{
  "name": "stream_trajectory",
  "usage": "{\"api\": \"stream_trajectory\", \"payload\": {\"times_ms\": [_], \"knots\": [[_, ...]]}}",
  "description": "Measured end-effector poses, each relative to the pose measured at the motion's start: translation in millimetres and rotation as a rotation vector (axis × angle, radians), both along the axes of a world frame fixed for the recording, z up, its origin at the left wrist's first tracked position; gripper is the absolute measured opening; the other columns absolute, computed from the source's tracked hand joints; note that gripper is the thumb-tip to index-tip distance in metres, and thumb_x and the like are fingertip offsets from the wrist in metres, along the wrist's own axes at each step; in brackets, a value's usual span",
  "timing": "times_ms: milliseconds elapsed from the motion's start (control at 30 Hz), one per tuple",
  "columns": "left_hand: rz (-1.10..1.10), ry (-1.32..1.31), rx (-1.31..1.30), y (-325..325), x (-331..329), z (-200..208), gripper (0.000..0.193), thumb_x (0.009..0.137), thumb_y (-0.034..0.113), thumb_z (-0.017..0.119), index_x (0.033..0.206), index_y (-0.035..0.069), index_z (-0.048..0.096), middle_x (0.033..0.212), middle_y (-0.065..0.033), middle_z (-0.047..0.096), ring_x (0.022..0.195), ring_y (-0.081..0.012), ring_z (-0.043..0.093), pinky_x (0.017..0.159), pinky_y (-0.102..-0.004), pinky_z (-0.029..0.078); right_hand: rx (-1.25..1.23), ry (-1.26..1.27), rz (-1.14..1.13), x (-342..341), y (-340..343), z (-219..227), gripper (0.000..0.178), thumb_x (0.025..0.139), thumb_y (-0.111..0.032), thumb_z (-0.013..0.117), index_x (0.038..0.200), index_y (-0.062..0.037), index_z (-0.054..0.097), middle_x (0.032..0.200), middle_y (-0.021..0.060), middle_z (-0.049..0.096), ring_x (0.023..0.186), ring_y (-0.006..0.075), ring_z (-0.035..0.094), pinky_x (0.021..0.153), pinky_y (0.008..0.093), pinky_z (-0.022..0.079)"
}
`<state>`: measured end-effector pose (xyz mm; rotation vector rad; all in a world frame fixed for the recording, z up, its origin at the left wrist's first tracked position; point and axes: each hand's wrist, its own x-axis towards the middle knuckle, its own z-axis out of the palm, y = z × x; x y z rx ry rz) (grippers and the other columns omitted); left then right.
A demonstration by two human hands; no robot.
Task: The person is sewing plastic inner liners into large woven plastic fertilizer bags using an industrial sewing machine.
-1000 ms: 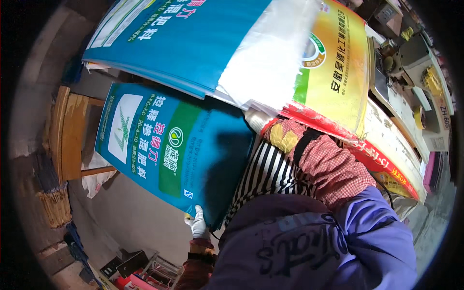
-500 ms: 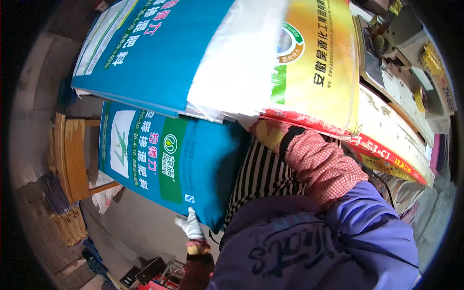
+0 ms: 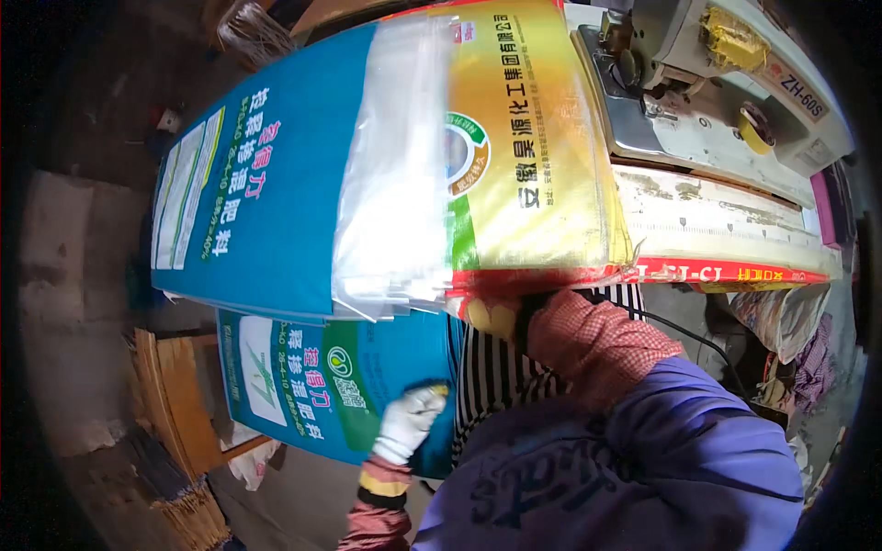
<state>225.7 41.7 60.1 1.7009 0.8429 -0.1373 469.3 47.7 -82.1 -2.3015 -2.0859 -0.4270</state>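
Across the space before the person lies a stack of blue bags (image 3: 285, 174), with whitish plastic liners (image 3: 390, 184) at its right side, which overlap a yellow bag (image 3: 528, 138) with a red border. Under the front edge of this stack comes out the lower bag (image 3: 335, 390), also blue, at the left of the striped cloth (image 3: 496, 363) on the lap. The left hand (image 3: 410, 424), in a white glove, is over the lower bag; its fingers are bent, but I cannot tell whether they grip something. The right hand (image 3: 491, 317) is at the red border, its fingers hidden, so their state cannot be told. I judge the bags light, flexible and rather slippery; a hold at the edge, with several layers pinched together, should suit them, while the thin liners may crease. About print, the lower bag carries a green band with round emblem, white and pink characters and a pale panel; the yellow bag shows dark characters and a ring-shaped mark. Dark lettering also marks the sewing machine (image 3: 680, 41).
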Motion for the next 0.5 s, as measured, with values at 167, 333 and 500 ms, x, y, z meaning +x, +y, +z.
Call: {"api": "stream_trajectory", "payload": {"times_ms": [167,333,500], "knots": [[0.221,-0.200,0.469,66,99,134,0.016,0.076,0.014,0.067,0.083,0.000,0.063,0.076,-0.0056,0.061,0.067,-0.0122,0.056,0.063,-0.0252,0.045,-0.031,-0.008,-0.019,3,-11,27,0.026,0.088,-0.027,0.045,0.084,-0.0064,0.061,0.071,0.0083,0.060,0.060,0.0210,0.059,0.053,0.0353,0.049],[-0.094,-0.165,1.259,153,157,95,0.021,0.077,0.016,0.064,0.089,0.000,0.058,0.081,-0.0096,0.059,0.073,-0.0238,0.057,0.067,-0.0318,0.045,-0.069,-0.086,0.074,-16,-33,98,0.025,0.087,-0.027,0.047,0.082,-0.0065,0.061,0.070,0.0084,0.060,0.059,0.0207,0.058,0.051,0.0351,0.048],[0.224,-0.207,0.292,173,173,107,0.012,0.084,0.013,0.058,0.089,0.002,0.056,0.068,0.0016,0.054,0.057,-0.0036,0.047,0.052,-0.0179,0.039,-0.118,0.651,0.576,-9,-39,168,0.020,0.082,-0.015,0.050,0.094,-0.0050,0.062,0.074,0.0099,0.063,0.061,0.0238,0.060,0.055,0.0386,0.048]]}}
